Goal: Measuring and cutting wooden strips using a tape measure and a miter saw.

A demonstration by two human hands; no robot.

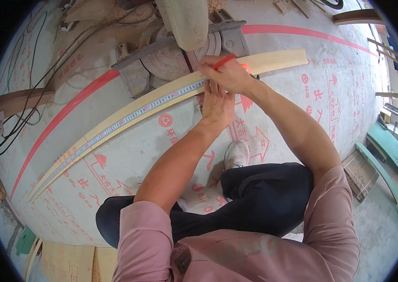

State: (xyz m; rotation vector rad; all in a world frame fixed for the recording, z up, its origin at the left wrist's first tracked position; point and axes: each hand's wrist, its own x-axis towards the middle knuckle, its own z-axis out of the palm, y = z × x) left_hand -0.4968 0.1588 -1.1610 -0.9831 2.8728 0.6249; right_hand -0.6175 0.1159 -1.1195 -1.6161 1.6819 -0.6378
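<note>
A long, pale wooden strip [281, 58] lies across the floor and over the front of a miter saw's base. The blade of a tape measure [147, 107] runs along its left part, markings up. My left hand [220, 107] presses its fingers on the blade and the strip's near edge, and its thumb is partly hidden. Just above it, my right hand [229, 77] is closed round a red pencil [224, 61]; the pencil's tip is hidden behind the fingers. An orange tape case [246, 68] shows in part beside the right wrist.
The miter saw [170, 58] stands beyond the strip, its pale upper part over the base. Black cables [34, 105] hang at the left. Printed protective sheeting [161, 150] covers the floor. Green curved boards [387, 174] lie at the right, and wooden panels [69, 261] at lower left.
</note>
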